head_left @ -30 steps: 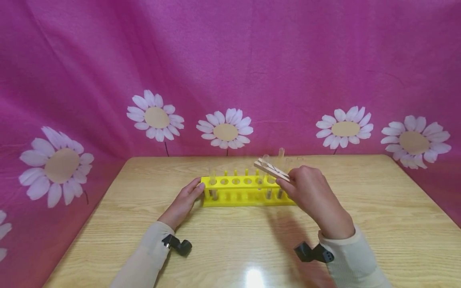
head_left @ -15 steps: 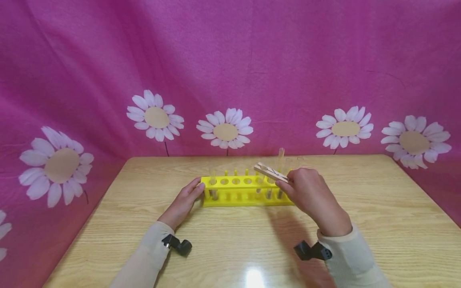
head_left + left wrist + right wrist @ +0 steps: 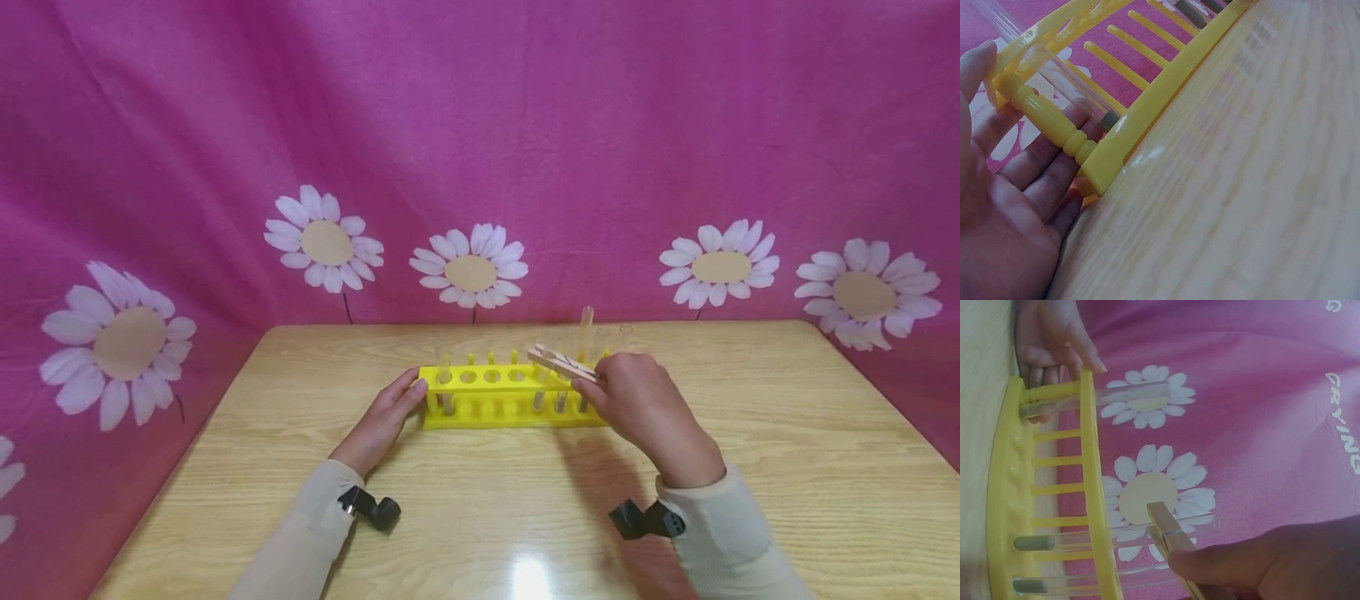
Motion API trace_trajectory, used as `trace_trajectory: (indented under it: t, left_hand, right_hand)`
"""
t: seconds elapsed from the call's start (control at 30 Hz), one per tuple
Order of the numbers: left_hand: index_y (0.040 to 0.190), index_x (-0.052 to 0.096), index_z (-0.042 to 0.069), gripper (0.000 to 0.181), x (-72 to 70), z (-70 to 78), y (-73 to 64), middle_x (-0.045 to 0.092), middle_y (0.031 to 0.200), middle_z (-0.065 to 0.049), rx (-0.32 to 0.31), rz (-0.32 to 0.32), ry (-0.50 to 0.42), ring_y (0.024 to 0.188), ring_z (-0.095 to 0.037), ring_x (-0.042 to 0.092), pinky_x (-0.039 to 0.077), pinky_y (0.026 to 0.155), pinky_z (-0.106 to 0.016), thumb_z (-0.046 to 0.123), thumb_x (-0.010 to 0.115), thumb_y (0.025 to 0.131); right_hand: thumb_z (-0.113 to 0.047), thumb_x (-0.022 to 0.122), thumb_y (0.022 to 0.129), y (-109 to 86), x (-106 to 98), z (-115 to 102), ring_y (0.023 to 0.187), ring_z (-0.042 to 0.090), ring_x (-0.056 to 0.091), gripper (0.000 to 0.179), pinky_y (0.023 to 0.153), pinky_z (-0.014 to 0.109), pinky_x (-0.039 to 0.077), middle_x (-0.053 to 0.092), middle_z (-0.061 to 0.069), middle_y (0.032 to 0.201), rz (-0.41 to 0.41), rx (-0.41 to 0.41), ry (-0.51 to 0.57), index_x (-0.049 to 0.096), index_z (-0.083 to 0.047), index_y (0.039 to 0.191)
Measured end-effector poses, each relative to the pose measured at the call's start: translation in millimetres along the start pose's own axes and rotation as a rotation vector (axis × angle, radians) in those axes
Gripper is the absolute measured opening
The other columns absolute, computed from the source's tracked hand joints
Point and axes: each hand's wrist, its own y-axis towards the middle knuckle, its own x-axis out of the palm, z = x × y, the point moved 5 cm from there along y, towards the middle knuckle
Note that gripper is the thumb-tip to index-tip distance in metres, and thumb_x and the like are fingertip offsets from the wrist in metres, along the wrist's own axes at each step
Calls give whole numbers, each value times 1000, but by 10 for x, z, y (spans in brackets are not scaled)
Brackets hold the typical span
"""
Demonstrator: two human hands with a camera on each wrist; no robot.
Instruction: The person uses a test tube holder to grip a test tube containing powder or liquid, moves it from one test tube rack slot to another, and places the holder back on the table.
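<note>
A yellow test tube rack (image 3: 480,422) stands on the table, and my left hand (image 3: 384,421) grips its left end. In the left wrist view the thumb lies at the top bar while the fingers reach behind the end post (image 3: 1054,122). My right hand (image 3: 648,421) pinches a wooden test tube clamp (image 3: 561,364), held slantwise over the rack's right half. The clamp's jaws are around the upper part of a clear test tube (image 3: 1034,542), which stands in a rack hole with its dark-filled bottom at the base.
Another test tube (image 3: 447,404) stands in the leftmost hole. More tubes, one dark-bottomed (image 3: 1030,585), stand at the right end, partly behind the right hand. One tube (image 3: 587,321) rises higher at the back. A pink flowered cloth (image 3: 585,167) hangs behind the table (image 3: 465,500).
My right hand has lowered the clamp and its test tube, so the tube's bottom has come down through the rack hole to the base. The left hand has stayed on the rack.
</note>
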Motion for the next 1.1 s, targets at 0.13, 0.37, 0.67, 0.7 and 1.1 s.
trace_trajectory:
  t: [0.13,0.37,0.67,0.7,1.1]
  left_hand:
    - [145,40,19,59,0,8,2,40,148,-6,-16,3,2,141,-24,29,20,115,-51,53,46,98]
    - [145,40,20,61,1,4,-2,40,148,-5,-28,10,9,141,-24,29,20,115,-51,55,47,97]
    - [145,40,18,58,3,7,5,40,148,-7,-13,7,5,140,-24,30,20,115,-51,52,46,98]
    - [145,40,18,59,0,7,4,40,148,-6,-14,8,6,140,-24,30,20,115,-51,52,46,98]
    - [146,39,19,58,2,1,2,39,149,-6,-5,9,0,140,-24,30,21,115,-51,52,46,98]
  right_hand:
    - [-28,70,89,5,11,-4,51,17,42,32,46,28,33,47,2,56,-5,-2,-5,63,-7,66]
    - [-27,70,89,24,41,-12,53,18,43,30,47,28,35,50,2,58,-23,4,1,67,-6,68]
    - [-27,70,90,33,68,-4,53,17,44,28,46,27,36,51,3,58,-45,32,30,67,-5,72]
    - [-27,70,90,37,73,-4,52,17,44,28,46,27,36,51,3,58,-50,32,38,67,-5,72]
    - [-33,63,94,50,167,14,50,16,41,38,45,26,34,45,3,56,-110,50,117,61,-6,67]
